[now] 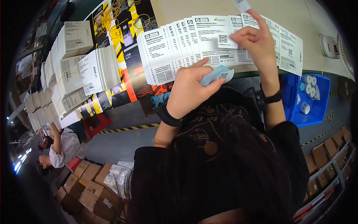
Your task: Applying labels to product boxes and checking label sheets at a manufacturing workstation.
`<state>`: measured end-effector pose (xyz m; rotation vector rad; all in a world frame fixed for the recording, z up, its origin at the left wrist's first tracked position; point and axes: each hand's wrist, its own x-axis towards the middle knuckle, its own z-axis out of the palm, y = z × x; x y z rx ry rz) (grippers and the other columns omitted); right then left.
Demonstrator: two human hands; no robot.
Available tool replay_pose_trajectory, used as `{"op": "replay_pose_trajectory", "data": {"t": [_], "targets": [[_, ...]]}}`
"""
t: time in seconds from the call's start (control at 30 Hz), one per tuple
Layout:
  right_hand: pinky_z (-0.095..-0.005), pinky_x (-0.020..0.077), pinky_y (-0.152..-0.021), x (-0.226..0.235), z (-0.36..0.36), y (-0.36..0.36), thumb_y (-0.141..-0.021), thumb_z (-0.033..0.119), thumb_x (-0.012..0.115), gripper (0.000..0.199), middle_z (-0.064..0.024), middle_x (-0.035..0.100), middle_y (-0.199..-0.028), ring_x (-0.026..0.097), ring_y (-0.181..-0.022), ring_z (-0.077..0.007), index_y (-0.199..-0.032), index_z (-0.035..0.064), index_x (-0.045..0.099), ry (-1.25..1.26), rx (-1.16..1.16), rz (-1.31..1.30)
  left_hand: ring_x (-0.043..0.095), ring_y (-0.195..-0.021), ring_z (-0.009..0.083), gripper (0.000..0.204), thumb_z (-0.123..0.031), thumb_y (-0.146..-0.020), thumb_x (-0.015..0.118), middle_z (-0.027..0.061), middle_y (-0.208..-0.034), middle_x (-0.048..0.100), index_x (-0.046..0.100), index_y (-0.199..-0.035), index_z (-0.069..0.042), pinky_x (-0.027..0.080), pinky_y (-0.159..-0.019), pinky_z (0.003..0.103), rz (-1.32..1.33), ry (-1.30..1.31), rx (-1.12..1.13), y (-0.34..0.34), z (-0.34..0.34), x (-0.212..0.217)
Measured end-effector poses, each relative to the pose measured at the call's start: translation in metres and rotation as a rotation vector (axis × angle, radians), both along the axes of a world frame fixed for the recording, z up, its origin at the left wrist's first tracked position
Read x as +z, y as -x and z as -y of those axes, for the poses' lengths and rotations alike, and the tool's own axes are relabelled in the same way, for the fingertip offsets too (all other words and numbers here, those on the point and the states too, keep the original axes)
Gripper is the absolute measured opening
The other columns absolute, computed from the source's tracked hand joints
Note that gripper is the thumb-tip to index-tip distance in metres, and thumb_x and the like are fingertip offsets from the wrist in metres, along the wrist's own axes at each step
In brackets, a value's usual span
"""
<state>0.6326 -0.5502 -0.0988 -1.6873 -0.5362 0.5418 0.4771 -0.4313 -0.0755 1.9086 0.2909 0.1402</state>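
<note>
Left of the card row (209, 33), whose flat white cards overlap, stand squared paper stacks (77, 37); thin, looped rubber bands (108, 18) lie above its left end. At the row's lower edge, the left hand (191, 89) grips a curled blue backing sheet (212, 76), probably light, slick and easily creased. Over the row's middle, the right hand (259, 44) pinches a small white label (224, 42), likely flimsy and tacky, best held by its edge. Below the row's right end sits a smooth plastic bin (321, 106).

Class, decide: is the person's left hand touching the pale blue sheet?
Touching: in the head view, the left hand holds the pale blue sheet, thumb across its lower edge.
</note>
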Motion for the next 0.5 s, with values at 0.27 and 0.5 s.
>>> {"op": "replay_pose_trajectory", "data": {"t": [0.27, 0.5], "targets": [[-0.0152, 0.0417, -0.056, -0.019, -0.009, -0.001, -0.072, 0.001, 0.068, 0.068, -0.0024, 0.062, -0.071, 0.056, -0.062, -0.0057, -0.130, 0.0006, 0.033, 0.047, 0.005, -0.057, 0.050, -0.047, 0.0331, 0.013, -0.011, -0.073, 0.059, 0.0132, -0.039, 0.040, 0.061, -0.067, 0.000, 0.038, -0.098, 0.036, -0.013, -0.059, -0.033, -0.002, 0.001, -0.006], [-0.0152, 0.0410, -0.054, -0.018, -0.011, 0.002, -0.072, 0.003, 0.068, 0.066, -0.0019, 0.062, -0.070, 0.056, -0.061, -0.0050, -0.130, 0.0030, 0.037, 0.101, 0.004, 0.018, 0.049, -0.048, 0.0335, 0.013, -0.011, -0.072, 0.058, 0.0132, -0.040, 0.041, 0.060, -0.066, 0.000, 0.039, -0.098, 0.036, 0.011, -0.060, -0.042, -0.002, 0.000, -0.008]]}}
